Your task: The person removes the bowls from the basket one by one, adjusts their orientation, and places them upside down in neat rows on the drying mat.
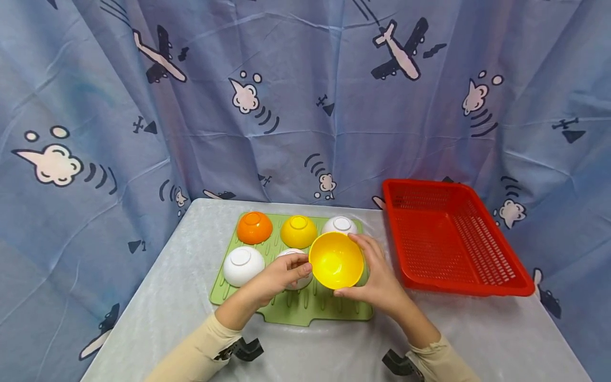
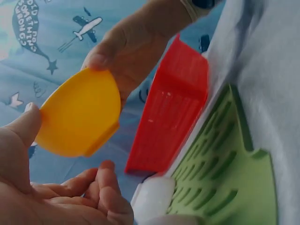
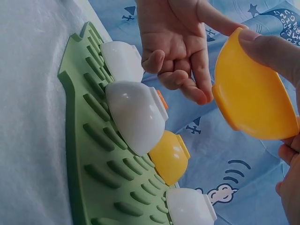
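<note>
A yellow bowl (image 1: 336, 261) is held up over the green drying mat (image 1: 305, 313), its inside facing the head camera. My right hand (image 1: 382, 278) grips it from the right, thumb low and fingers higher on the rim. On the other side, my left hand (image 1: 277, 277) touches the rim with its thumb. In the left wrist view, its fingers (image 2: 110, 187) are loosely bent and apart from the bowl. Upside down on the mat sit an orange bowl (image 1: 254, 228), a second yellow bowl (image 1: 298, 232) and white bowls (image 1: 244, 267), one of them partly hidden behind the left hand.
To the right, a red plastic basket (image 1: 458, 289) with perforated sides stands on the pale covered table (image 1: 176, 297). A blue curtain (image 1: 286, 159) printed with airplanes hangs behind the table and along its sides.
</note>
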The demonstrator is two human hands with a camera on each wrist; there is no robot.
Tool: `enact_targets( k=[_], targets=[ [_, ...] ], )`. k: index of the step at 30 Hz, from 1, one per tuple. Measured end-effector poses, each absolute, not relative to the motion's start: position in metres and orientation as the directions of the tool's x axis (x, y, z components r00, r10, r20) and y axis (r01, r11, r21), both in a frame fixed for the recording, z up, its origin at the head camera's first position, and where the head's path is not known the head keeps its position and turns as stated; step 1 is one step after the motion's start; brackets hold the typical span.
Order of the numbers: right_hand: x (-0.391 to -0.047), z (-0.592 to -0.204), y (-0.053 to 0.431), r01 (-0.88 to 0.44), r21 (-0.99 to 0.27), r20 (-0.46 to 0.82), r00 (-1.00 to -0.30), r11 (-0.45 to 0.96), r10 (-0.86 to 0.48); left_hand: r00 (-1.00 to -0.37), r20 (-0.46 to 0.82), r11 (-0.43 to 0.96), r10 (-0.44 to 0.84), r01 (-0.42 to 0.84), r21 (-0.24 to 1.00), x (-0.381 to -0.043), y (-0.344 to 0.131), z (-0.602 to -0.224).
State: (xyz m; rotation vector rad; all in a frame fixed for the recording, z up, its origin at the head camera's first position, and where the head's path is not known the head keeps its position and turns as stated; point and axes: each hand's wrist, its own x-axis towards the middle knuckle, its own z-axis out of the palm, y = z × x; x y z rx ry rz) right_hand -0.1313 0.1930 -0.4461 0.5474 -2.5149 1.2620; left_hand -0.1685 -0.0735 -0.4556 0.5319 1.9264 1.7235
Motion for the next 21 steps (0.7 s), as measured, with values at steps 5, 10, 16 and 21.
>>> enact_targets(
  k=[5,10,16,21],
  targets=[
    [-0.130,-0.446,0.189,-0.457,-0.708,0.409,-0.887,0.538,-0.216,-0.761,-0.113,-0.034,0.638,-0.174,0.984,-0.167,-0.072,-0.458],
    [-0.128,-0.446,0.186,-0.469,-0.705,0.420,-0.881,0.533,-0.219,-0.771,-0.094,-0.124,0.630,-0.219,0.968,-0.164,-0.071,-0.457],
    [-0.126,-0.441,0.186,-0.503,-0.664,0.424,-0.863,0.553,-0.275,-0.835,-0.080,-0.088,0.545,-0.152,0.984,-0.162,-0.071,-0.449],
    [-0.123,-0.428,0.195,-0.451,-0.733,0.372,-0.892,0.509,-0.256,-0.894,0.044,0.032,0.446,0.065,0.997,-0.160,-0.075,-0.441]
  ],
)
